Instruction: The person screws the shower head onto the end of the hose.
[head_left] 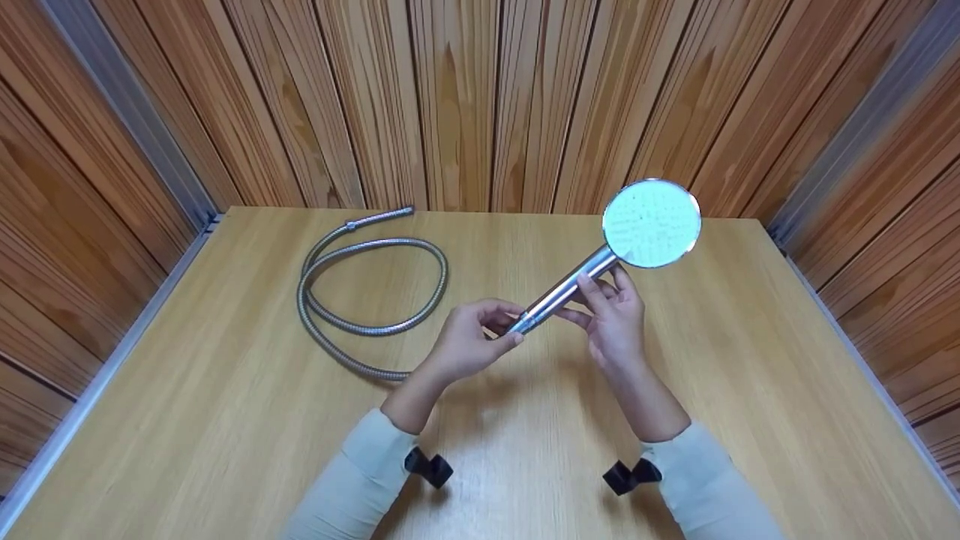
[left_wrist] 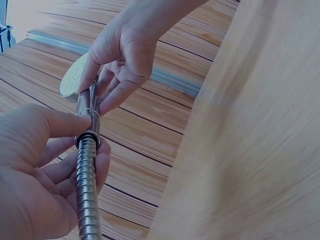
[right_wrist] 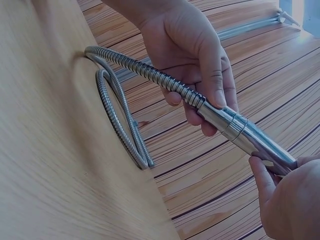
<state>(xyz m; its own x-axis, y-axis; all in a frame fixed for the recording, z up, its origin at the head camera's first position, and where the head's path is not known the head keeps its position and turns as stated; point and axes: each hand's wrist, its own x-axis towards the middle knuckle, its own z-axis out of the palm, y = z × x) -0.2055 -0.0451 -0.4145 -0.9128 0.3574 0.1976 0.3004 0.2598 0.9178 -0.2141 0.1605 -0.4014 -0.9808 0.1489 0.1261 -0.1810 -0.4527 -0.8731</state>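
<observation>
A chrome handheld shower head point(head_left: 651, 223) is held tilted above the table, its round spray face up at the right. My right hand point(head_left: 619, 319) grips its handle point(head_left: 570, 289) just below the head. At the handle's lower end, my left hand point(head_left: 474, 341) pinches the metal connector nut point(right_wrist: 220, 114) of a shower hose between thumb and fingers. In the right wrist view the nut sits against the handle's end, in line with it. The ribbed steel hose point(left_wrist: 86, 190) runs down from the nut past my left palm.
The rest of the hose point(head_left: 375, 328) lies looped on the left of the wooden table point(head_left: 525, 480), its free end point(head_left: 386, 217) near the back edge. Wood-plank walls point(head_left: 457, 105) stand behind and at both sides. Black wrist cameras point(head_left: 634, 478) sit on both sleeves.
</observation>
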